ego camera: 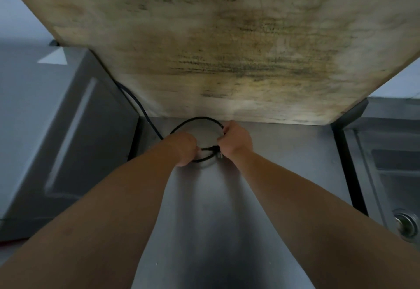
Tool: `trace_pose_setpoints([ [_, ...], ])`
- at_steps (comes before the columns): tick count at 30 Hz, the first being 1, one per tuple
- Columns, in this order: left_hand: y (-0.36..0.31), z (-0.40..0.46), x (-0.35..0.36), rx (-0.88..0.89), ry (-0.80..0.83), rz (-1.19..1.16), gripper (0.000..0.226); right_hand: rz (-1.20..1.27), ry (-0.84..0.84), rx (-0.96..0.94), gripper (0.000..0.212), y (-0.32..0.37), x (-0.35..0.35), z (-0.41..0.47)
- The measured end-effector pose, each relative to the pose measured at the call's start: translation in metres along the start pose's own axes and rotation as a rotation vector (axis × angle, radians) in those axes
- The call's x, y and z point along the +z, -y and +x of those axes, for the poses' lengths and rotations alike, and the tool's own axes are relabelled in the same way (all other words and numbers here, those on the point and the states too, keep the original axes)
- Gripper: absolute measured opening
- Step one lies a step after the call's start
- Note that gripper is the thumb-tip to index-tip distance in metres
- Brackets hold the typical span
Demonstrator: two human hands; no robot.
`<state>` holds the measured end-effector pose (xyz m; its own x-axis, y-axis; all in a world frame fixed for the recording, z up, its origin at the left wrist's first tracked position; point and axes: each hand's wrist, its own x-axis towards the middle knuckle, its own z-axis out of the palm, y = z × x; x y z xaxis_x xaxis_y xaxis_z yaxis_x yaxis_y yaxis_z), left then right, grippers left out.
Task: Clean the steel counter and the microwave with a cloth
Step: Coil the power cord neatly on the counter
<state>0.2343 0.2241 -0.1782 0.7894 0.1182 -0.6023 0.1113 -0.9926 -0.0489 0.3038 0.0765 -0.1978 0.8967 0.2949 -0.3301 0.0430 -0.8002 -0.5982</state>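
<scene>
The steel counter (261,175) stretches away from me between both forearms. A grey microwave (56,129) stands on its left side. From behind the microwave a black power cord (195,119) runs out and forms a loop near the back of the counter. My left hand (184,147) is closed on the near part of the loop. My right hand (236,139) grips the loop's right side, with the plug (219,155) hanging just below it. No cloth is in view.
A large stained wooden board (227,38) leans against the back wall and fills the upper view. At the right lies a steel sink (391,175) with a round drain (406,225). A dark gap separates counter and sink.
</scene>
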Motion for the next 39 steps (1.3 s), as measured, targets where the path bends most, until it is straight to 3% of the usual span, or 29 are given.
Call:
trace_pose_setpoints([
  [7, 0.028, -0.013, -0.044, 0.000, -0.298, -0.006, 0.027, -0.001, -0.005, 0.161, 0.015, -0.021, -0.007, -0.026],
  [11, 0.032, -0.028, -0.051, 0.128, -0.335, 0.156, 0.033, 0.015, -0.014, 0.192, 0.019, -0.016, -0.025, -0.026],
  [17, 0.027, -0.057, -0.059, 0.158, -0.337, 0.320, 0.035, -0.038, 0.001, 0.088, 0.008, 0.014, -0.056, -0.031],
  [20, 0.022, -0.077, -0.052, 0.253, -0.317, 0.389, 0.028, -0.060, -0.031, 0.045, 0.017, 0.025, -0.079, -0.035],
  [24, 0.024, -0.105, -0.028, 0.350, -0.315, 0.304, 0.028, 0.005, -0.041, 0.043, 0.019, 0.028, -0.100, -0.033],
  [28, 0.041, -0.131, 0.006, 0.397, -0.443, 0.332, 0.008, -0.128, 0.206, -0.111, 0.025, 0.032, -0.085, -0.043],
  [29, 0.048, -0.136, 0.017, 0.373, -0.398, 0.290, 0.014, -0.188, 0.292, -0.168, 0.025, 0.033, -0.074, -0.048],
  [32, 0.056, -0.146, 0.046, 0.280, -0.249, 0.159, 0.062, -0.380, 0.481, -0.324, 0.032, 0.034, -0.029, -0.066],
  [35, 0.054, -0.162, 0.062, 0.225, -0.214, 0.098, 0.036, -0.624, 0.575, -0.474, 0.047, 0.031, 0.011, -0.090],
  [37, 0.052, -0.167, 0.075, 0.199, -0.296, 0.082, 0.012, -0.689, 0.553, -0.534, 0.045, 0.030, 0.027, -0.103],
  [39, 0.050, -0.169, 0.085, 0.139, -0.370, 0.107, 0.013, -0.715, 0.528, -0.549, 0.037, 0.028, 0.036, -0.111],
])
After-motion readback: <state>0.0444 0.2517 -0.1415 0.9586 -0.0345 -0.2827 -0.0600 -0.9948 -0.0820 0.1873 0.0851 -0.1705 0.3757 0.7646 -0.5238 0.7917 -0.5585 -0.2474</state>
